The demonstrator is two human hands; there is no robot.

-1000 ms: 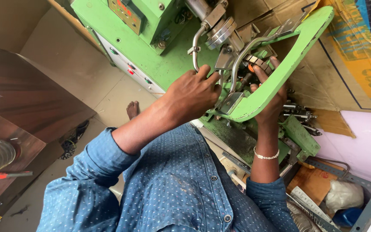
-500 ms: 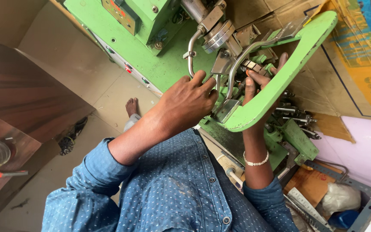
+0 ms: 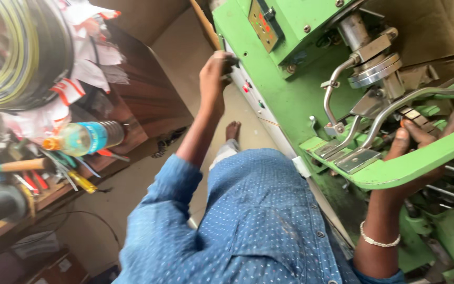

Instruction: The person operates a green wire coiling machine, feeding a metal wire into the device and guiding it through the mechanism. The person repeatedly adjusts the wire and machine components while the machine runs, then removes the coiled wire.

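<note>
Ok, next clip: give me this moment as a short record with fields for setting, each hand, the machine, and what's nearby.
setting: workshop, view from the head down over a blue dotted shirt
left hand: left hand raised to the side panel of the green machine, fingers closed at its edge; what it grips is unclear
right hand: right hand wrapped around the green curved guard, beaded bracelet on the wrist
machine: metal spindle and bent steel rods above the guard
nearby: plastic bottle, hand tools, coiled cable on a wooden shelf
</note>
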